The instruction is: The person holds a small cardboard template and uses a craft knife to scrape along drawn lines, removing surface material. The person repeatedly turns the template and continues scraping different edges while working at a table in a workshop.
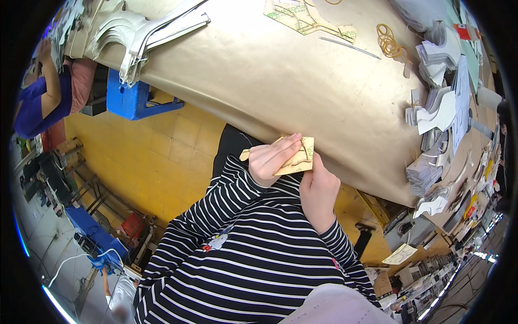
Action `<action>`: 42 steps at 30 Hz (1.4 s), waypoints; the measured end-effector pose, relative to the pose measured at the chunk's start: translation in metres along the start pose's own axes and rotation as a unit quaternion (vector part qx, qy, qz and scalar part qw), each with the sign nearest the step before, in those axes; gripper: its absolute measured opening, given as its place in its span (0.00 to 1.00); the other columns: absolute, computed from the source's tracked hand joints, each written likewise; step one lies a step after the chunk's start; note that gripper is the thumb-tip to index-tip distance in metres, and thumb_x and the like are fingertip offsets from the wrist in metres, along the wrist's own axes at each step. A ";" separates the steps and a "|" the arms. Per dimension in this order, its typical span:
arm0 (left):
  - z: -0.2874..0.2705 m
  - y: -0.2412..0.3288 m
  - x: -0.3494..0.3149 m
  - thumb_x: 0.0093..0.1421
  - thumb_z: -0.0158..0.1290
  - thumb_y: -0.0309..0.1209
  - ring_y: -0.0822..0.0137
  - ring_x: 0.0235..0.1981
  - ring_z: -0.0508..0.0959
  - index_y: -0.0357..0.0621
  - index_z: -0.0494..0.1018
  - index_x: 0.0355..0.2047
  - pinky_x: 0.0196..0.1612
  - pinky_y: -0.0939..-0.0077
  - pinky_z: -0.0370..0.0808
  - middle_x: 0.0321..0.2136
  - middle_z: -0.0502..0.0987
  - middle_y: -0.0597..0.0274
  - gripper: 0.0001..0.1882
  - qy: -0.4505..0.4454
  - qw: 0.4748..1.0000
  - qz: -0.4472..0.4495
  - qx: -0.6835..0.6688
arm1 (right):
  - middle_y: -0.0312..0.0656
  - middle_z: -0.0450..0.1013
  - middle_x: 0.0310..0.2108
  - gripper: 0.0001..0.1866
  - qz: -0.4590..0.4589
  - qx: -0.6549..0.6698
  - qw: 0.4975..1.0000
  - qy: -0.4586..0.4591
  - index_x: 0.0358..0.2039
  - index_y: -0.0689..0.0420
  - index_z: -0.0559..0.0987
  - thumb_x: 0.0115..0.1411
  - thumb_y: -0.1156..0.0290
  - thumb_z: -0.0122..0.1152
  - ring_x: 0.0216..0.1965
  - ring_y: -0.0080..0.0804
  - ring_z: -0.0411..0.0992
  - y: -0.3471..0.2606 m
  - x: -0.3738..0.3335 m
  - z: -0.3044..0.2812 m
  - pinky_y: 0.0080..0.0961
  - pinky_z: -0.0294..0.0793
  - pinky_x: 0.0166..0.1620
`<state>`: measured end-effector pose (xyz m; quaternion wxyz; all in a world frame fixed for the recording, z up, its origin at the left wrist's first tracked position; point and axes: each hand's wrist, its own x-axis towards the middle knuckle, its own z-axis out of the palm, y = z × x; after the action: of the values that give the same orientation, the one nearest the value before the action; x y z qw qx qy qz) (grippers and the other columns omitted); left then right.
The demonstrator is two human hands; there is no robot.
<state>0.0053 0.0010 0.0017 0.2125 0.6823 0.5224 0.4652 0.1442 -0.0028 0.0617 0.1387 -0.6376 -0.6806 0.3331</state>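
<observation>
Tan paper covers the worktable (pixel 302 86); at its near edge the left hand (pixel 272 159) and right hand (pixel 319 191) both grasp a cardboard pattern piece (pixel 302 156).

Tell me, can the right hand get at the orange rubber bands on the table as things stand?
Probably not without letting go: the right hand grips the cardboard pattern piece together with the left hand, and the rubber bands lie far across the bare table.

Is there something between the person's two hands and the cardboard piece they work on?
No. The left hand and right hand both hold the tan cardboard piece directly, over the edge of the table.
</observation>
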 end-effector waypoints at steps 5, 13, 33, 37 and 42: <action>-0.001 0.002 0.000 0.48 0.59 0.22 0.57 0.37 0.84 0.30 0.78 0.35 0.39 0.73 0.82 0.37 0.81 0.44 0.12 -0.006 1.000 -0.009 -0.003 | 0.53 0.70 0.20 0.20 0.008 -0.004 1.000 -0.006 0.46 0.60 0.75 0.51 0.85 0.49 0.22 0.52 0.71 0.003 0.000 -0.001 0.41 0.69 0.26; 0.000 0.000 -0.001 0.48 0.60 0.22 0.57 0.37 0.84 0.30 0.78 0.36 0.39 0.74 0.82 0.37 0.81 0.45 0.13 -0.007 1.000 -0.012 -0.010 | 0.53 0.69 0.20 0.17 0.003 0.011 1.000 -0.001 0.45 0.60 0.75 0.55 0.83 0.50 0.22 0.50 0.71 0.001 0.005 0.001 0.38 0.69 0.26; -0.028 0.051 0.058 0.57 0.59 0.21 0.68 0.38 0.80 0.31 0.72 0.45 0.42 0.73 0.79 0.39 0.79 0.57 0.16 0.009 0.595 -0.579 -0.557 | 0.33 0.69 0.31 0.13 0.123 0.294 0.947 0.041 0.42 0.64 0.78 0.55 0.82 0.63 0.23 0.11 0.58 -0.016 0.029 -0.064 0.10 0.58 0.25; -0.024 0.056 0.057 0.58 0.57 0.21 0.70 0.39 0.79 0.32 0.71 0.47 0.43 0.77 0.77 0.38 0.79 0.58 0.16 0.001 0.631 -0.548 -0.549 | 0.36 0.68 0.29 0.11 -0.002 0.214 0.975 0.059 0.38 0.64 0.79 0.53 0.83 0.65 0.23 0.17 0.65 -0.017 0.035 -0.061 0.13 0.64 0.26; -0.023 0.065 0.055 0.59 0.57 0.23 0.78 0.36 0.75 0.34 0.72 0.45 0.39 0.82 0.74 0.34 0.77 0.64 0.14 -0.047 0.744 -0.501 -0.440 | 0.40 0.69 0.29 0.07 -0.029 0.164 0.981 0.099 0.34 0.63 0.78 0.54 0.81 0.64 0.24 0.27 0.70 -0.016 0.036 -0.052 0.21 0.70 0.27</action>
<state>0.0205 0.0229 0.0854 0.7158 0.1746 0.5156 0.4374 0.1581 0.0468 0.1021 0.3174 -0.6161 -0.6181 0.3710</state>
